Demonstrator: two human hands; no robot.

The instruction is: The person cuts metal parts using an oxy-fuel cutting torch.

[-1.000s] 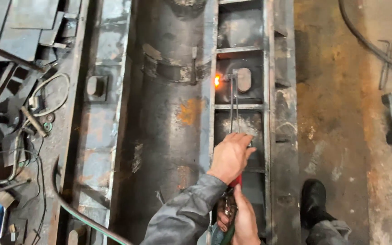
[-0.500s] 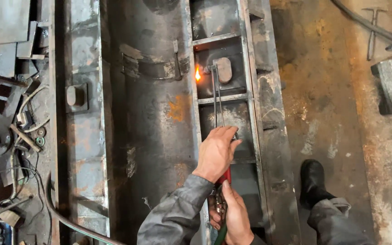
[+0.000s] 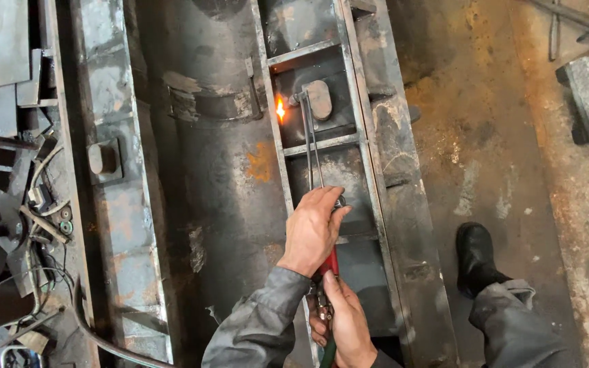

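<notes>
2 hands grip a cutting torch (image 3: 311, 146): left hand (image 3: 313, 230) forward, right hand (image 3: 343, 320) behind, flame (image 3: 280, 109) at steel frame (image 3: 376, 136).

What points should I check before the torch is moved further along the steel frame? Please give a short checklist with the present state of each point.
1. Both hands on the cutting torch: ok. The left hand grips it in front, the right hand grips it behind.
2. Flame lit at the tip, against the frame rail: ok.
3. Hand protection: not ok, both hands are bare.
4. Boot away from the flame: ok, it stands on the floor beside the frame.
5. Green hose clear of hot metal: cannot tell, it leaves the picture.
6. Eye protection: cannot tell, not in view.
</notes>
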